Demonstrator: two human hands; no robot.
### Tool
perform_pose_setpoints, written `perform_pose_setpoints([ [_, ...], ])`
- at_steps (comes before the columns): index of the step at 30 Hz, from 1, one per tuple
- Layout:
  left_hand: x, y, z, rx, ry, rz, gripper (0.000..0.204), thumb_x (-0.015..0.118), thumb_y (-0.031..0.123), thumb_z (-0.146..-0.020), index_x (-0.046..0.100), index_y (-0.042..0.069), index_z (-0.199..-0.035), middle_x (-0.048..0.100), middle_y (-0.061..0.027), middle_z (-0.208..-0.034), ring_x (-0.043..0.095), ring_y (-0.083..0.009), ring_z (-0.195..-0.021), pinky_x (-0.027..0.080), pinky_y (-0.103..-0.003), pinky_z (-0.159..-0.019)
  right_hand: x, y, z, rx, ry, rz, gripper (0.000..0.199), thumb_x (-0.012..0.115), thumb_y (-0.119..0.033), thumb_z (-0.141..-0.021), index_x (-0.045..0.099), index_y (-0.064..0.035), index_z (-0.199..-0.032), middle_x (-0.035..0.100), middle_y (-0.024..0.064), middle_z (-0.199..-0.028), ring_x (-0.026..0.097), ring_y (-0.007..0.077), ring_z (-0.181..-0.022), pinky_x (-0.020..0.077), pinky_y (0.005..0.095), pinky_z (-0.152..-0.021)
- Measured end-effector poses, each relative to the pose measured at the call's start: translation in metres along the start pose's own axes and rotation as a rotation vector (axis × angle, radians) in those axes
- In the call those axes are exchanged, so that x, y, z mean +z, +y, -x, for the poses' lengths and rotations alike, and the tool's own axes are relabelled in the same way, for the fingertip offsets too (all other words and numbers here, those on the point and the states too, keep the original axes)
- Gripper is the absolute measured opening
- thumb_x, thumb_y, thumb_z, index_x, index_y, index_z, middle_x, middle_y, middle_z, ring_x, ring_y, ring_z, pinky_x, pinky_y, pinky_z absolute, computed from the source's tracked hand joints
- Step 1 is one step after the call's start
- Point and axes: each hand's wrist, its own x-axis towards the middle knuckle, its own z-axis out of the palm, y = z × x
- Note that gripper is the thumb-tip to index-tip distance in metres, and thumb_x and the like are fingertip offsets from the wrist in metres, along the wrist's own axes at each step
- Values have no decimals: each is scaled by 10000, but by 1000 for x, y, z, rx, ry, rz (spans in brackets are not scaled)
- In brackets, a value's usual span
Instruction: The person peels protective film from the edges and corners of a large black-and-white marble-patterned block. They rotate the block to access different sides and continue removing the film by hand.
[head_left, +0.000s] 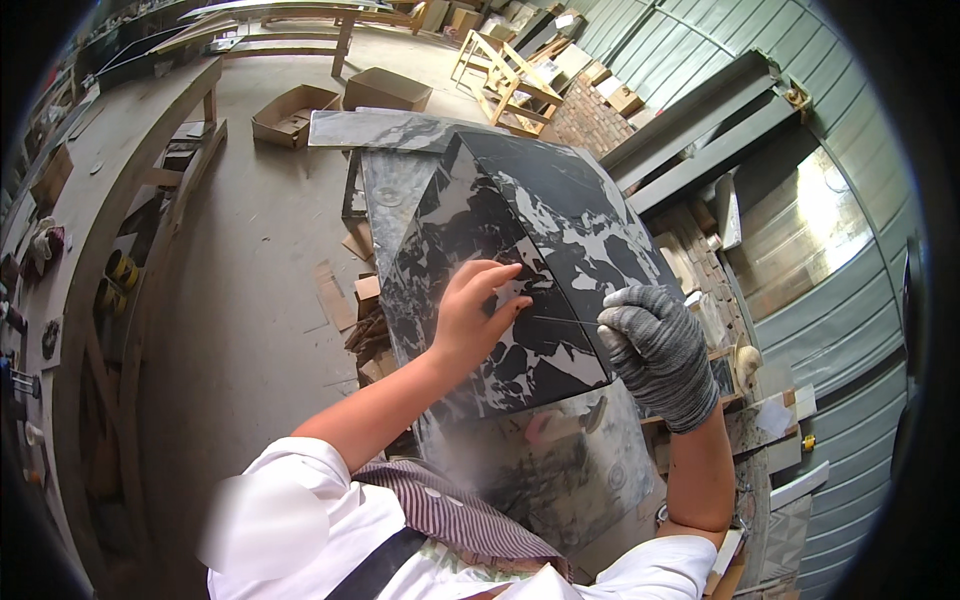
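Note:
A large black slab with white marbling [560, 215] lies tilted in front of me on a grey stone table [395, 190]. My bare left hand [470, 320] rests on the slab's lower part, its fingers spread and its fingertips touching a white patch. My right hand [655, 345], in a grey knitted glove, is closed on a thin metal rod [565, 321] that points left across the slab toward my left fingertips. A straight seam or line runs across the slab beside both hands.
Open cardboard boxes [295, 113] sit on the concrete floor beyond the table. A long wooden workbench [110, 190] runs along the left. Wooden frames [510, 85] stand at the back. Corrugated metal wall [830, 300] and steel beams [700, 130] are on the right. Scrap pieces [365, 310] lie by the table.

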Motion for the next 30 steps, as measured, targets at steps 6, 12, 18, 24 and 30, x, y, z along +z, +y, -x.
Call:
perform_pose_setpoints([
  [6,2,3,2,65,-11,-29,193,751,-61,-743,683,56,-880,657,-76,-859,648,-265,-807,518,-350,-709,-6,2,16,142,112,-11,133,751,-34,-822,698,-42,-944,690,129,-958,689,290,-860,564,373,-770],
  [12,-35,8,66,195,-862,-32,187,758,126,-846,701,55,-1010,663,-109,-928,654,-316,-866,533,-410,-764,5,5,17,198,143,-65,116,747,-44,-836,701,-34,-942,690,134,-953,689,282,-857,562,355,-765],
  [18,-64,-3,52,-103,-593,-79,237,748,164,-871,559,32,-816,532,-130,-792,556,-338,-717,477,-436,-651,15,0,-13,144,104,-64,92,724,-56,-853,698,-32,-937,694,130,-925,693,281,-847,567,360,-755],
  [24,-76,-7,2,-46,-470,-13,343,574,-182,-818,594,4,-1104,618,-107,-947,658,-209,-810,537,-293,-734,34,5,-38,159,3,-82,95,720,-38,-859,687,-20,-946,687,133,-892,682,289,-847,545,365,-775],
  [30,-54,9,-41,180,-77,-208,395,671,-104,-810,676,66,-1167,663,-83,-1042,650,-210,-978,532,-334,-816,50,9,-70,133,-98,25,99,685,-113,-891,655,-25,-925,651,169,-851,645,364,-798,526,415,-729],
])
